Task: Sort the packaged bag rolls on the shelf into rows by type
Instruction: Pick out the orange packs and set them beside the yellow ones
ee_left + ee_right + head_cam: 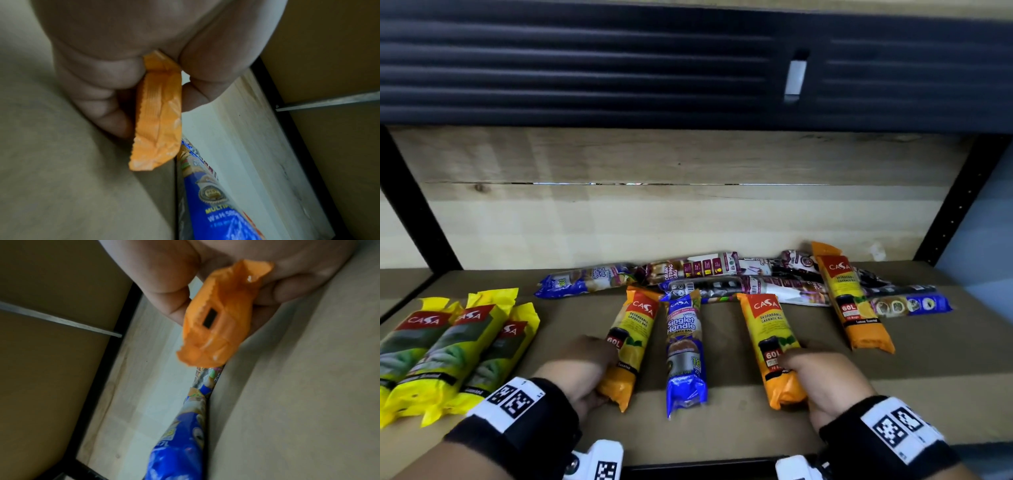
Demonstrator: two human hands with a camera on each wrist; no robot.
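My left hand (pixel 585 370) grips the near half of an orange bag roll (pixel 631 339) lying on the shelf; the left wrist view shows the fingers (pixel 107 104) curled round that orange pack (pixel 158 116). My right hand (pixel 815 373) grips a second orange bag roll (pixel 772 339), whose crumpled end (pixel 218 318) shows in the right wrist view. Between them lies a blue singlet-handle roll (pixel 683 346). A third orange roll (pixel 854 301) lies further right. Three yellow rolls (pixel 448 346) sit side by side at the left.
Blue and maroon drawstring rolls (pixel 722 274) lie in a loose pile along the wooden back panel (pixel 654 219). Black uprights (pixel 410 198) frame the brown shelf board (pixel 945 370). A dark slatted shelf (pixel 585 68) hangs overhead.
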